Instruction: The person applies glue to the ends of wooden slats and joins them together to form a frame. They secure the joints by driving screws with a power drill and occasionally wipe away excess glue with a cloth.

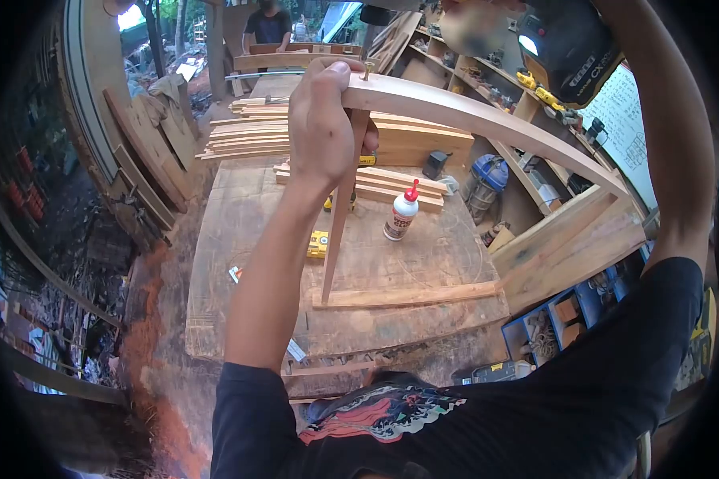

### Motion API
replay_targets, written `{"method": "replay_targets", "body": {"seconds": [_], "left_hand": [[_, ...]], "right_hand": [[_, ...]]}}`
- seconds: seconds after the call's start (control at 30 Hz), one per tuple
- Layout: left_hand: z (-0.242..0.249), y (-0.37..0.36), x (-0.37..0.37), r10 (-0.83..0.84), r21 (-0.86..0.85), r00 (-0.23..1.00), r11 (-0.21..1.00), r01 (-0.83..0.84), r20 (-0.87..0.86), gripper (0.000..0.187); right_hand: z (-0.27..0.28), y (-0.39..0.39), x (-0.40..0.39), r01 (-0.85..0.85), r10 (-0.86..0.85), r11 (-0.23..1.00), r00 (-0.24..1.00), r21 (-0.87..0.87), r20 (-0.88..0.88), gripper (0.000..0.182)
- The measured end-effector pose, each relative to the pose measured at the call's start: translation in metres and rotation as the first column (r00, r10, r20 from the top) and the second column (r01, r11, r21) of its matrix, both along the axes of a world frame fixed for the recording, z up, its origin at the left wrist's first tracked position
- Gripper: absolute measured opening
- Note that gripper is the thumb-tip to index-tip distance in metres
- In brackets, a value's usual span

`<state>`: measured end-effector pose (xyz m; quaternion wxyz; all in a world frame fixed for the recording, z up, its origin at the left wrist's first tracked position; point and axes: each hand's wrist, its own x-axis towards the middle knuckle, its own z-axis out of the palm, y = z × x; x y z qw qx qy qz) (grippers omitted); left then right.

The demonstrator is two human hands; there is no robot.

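Observation:
My left hand grips the corner where a long pale curved wooden rail meets an upright wooden leg. A brass-coloured screw stands up from the rail's end, beside my left thumb. At the top edge, my right hand shows only in part, closed on a black power tool with a lit lamp; the tool's front end is out of view. The rail's far end meets a wide wooden panel on the right. A lower wooden bar runs from the leg's foot toward this panel.
On the worn workbench are a glue bottle, a yellow tool and stacked wood strips. A blue-topped vacuum stands beyond it. Blue bins lie at right. Another person is at the back.

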<state>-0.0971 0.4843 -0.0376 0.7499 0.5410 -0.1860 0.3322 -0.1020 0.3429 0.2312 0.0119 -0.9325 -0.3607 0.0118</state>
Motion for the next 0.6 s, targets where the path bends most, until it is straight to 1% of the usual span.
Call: {"method": "replay_targets", "body": {"seconds": [0.03,0.07,0.13,0.27,0.33,0.37,0.47,0.53,0.57,0.6], "left_hand": [[-0.001,0.0,0.001,0.001,0.002,1.0,1.0,-0.001,0.006,0.041],[-0.001,0.0,0.0,0.005,0.004,1.0,1.0,-0.005,0.004,0.041],[0.0,-0.001,-0.001,0.007,-0.002,1.0,1.0,-0.007,0.017,0.041],[0.001,-0.004,-0.002,0.045,0.018,0.999,0.999,-0.045,0.003,0.042],[0.0,-0.005,-0.002,0.037,-0.01,0.999,0.999,-0.038,-0.01,0.043],[0.0,-0.006,-0.002,0.037,-0.007,0.999,0.999,-0.038,-0.014,0.043],[0.0,-0.006,-0.003,0.045,-0.014,0.999,0.999,-0.045,-0.021,0.044],[0.0,-0.006,-0.003,0.04,-0.03,0.999,0.999,-0.041,-0.031,0.044],[0.0,-0.006,-0.002,0.04,-0.03,0.999,0.999,-0.041,-0.032,0.044],[0.0,-0.005,-0.001,0.045,-0.031,0.999,0.998,-0.045,-0.022,0.044]], "right_hand": [[0.0,-0.001,0.006,-0.002,0.002,1.0,0.996,0.007,-0.094,0.03],[-0.001,-0.003,0.013,-0.006,0.007,1.0,0.995,0.01,-0.096,0.03],[-0.002,-0.005,0.023,-0.072,0.076,0.997,0.984,0.036,-0.162,0.031],[-0.006,-0.011,0.025,-0.046,0.051,0.998,0.992,0.05,-0.118,0.032],[-0.008,-0.015,0.031,-0.163,0.19,0.976,0.961,0.144,-0.201,0.035],[-0.009,-0.016,0.034,-0.162,0.19,0.976,0.96,0.147,-0.205,0.035],[-0.012,-0.008,0.03,-0.144,0.17,0.98,0.966,0.139,-0.194,0.037],[-0.013,-0.003,0.017,0.052,-0.049,0.997,0.997,0.055,-0.058,0.038],[-0.012,-0.005,0.022,0.052,-0.049,0.997,0.997,0.055,-0.058,0.038],[-0.011,-0.007,0.03,0.0,0.006,0.998,0.996,0.069,-0.089,0.039]]}}
